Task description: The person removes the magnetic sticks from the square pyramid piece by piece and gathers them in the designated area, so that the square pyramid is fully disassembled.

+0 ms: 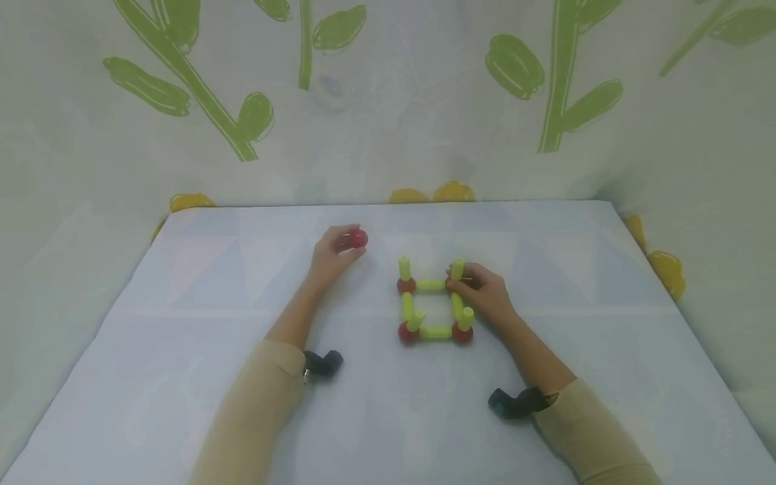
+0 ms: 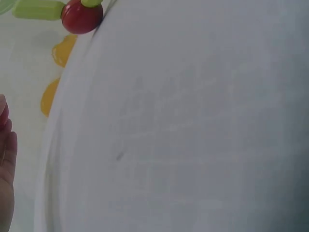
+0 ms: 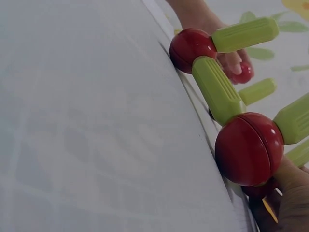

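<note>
"Red ball (image 1: 359, 238): where do you have it?"

"In my left hand (image 1: 332, 259), pinched between thumb and fingertips, to the left of the frame (image 1: 431, 285) and apart from it."

"What is that frame like?"

"Four red corner balls (image 1: 406, 285) are joined in a square by light green rods (image 1: 435, 333) lying flat, and another such rod stands up from each corner. It sits on the pale table (image 1: 364, 424) in front of me."

"And your other fingers?"

"My right hand (image 1: 490, 296) holds the far right corner with a narrow grip, thumb on the near side, fingers reaching behind by the upright rod."

"Do the wrist cameras agree?"

"The left one catches only the edge of my left hand and a sliver of red, so I cannot read the grip there. The right one shows the red ball in my left hand beyond the frame."

"Anything around you?"

"Beige sleeves (image 1: 248, 411) on my arms, a dark device (image 1: 518, 404) at each cuff, and a wall (image 1: 400, 135) painted with green leaves (image 1: 515, 67)."
</note>
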A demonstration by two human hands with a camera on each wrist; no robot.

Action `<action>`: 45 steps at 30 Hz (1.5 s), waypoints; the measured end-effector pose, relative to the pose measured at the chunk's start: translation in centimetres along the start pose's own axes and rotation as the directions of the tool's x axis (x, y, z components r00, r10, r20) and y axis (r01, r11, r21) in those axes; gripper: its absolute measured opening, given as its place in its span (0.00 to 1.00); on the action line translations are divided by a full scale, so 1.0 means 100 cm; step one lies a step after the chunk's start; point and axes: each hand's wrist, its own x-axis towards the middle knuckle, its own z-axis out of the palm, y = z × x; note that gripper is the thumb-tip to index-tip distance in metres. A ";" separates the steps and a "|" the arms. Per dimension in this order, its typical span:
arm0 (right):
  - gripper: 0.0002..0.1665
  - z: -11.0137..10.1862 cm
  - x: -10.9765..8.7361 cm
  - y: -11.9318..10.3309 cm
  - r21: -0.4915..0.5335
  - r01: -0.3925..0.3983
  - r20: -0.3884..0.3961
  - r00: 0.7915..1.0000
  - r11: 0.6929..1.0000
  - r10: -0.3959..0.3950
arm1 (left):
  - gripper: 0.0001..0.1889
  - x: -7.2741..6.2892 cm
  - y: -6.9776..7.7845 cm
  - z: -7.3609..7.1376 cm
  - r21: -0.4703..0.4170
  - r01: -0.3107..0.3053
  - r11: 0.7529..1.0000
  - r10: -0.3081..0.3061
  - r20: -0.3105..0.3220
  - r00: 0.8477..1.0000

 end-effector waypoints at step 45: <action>0.22 -0.001 0.002 0.003 -0.002 -0.037 -0.002 0.999 0.999 0.037 | 0.27 0.021 -0.033 0.008 -0.034 0.265 0.964 -0.266 -0.063 0.962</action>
